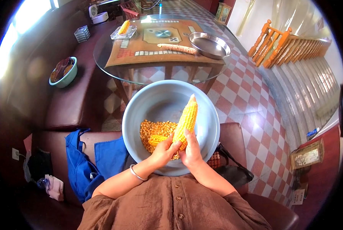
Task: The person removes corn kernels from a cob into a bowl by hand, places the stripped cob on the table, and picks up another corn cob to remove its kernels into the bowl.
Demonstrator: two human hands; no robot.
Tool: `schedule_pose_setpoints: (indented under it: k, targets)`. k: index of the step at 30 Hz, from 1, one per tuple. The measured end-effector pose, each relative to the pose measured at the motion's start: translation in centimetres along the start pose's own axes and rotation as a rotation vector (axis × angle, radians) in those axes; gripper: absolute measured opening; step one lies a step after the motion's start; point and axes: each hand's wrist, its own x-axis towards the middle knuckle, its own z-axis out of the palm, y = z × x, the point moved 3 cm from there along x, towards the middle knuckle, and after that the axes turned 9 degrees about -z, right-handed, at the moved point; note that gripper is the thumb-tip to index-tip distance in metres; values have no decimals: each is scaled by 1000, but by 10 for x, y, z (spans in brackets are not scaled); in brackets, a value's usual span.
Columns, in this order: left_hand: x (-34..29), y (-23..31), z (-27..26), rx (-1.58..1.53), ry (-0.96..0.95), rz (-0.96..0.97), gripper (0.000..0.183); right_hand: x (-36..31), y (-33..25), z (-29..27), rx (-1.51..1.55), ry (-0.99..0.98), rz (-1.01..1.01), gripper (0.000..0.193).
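An ear of dried yellow corn [187,118] stands tilted over the big light-blue basin [130,122], its tip pointing away from me. My left hand [164,150] and my right hand [192,150] are both closed around its lower end, thumbs close together on the kernels. Loose kernels [156,125] lie heaped in the left part of the basin. Among them rests another piece of corn on the cob [157,140], partly hidden by my left hand. The basin sits at my lap, just in front of my body.
Ahead stands a glass-topped table [102,57] bearing a stripped cob [177,48], a steel pan [210,44] and a glass dish [123,33] with corn. At left are a pale-green bowl [73,73] on the sofa and blue cloth [110,157]. Stairs [294,84] rise at right.
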Motion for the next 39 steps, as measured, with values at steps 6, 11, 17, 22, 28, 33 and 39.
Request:
schedule_pose_setpoints:
  k: [6, 11, 17, 22, 28, 33, 39]
  targets:
    - [4, -11, 1, -103, -108, -13, 41, 3, -2, -2, -8, 15, -9, 43]
    - [4, -15, 3, -299, -113, 76, 51, 2, -1, -4, -11, 48, 27, 44]
    - [4, -7, 0, -351, -107, 20, 36, 1, -6, 6, 109, -108, 71, 49]
    - [6, -6, 0, -309, -75, -25, 34, 2, 1, -1, 91, -44, 56, 52]
    - [4, -4, 0, -395, -89, -54, 35, 2, -3, -2, 113, -56, 100, 51]
    - [3, -7, -4, -372, -131, -20, 35, 3, -4, 2, 206, -15, 124, 54]
    - [2, -3, -4, -381, -134, -12, 35, 4, -6, 8, 227, -24, 106, 57]
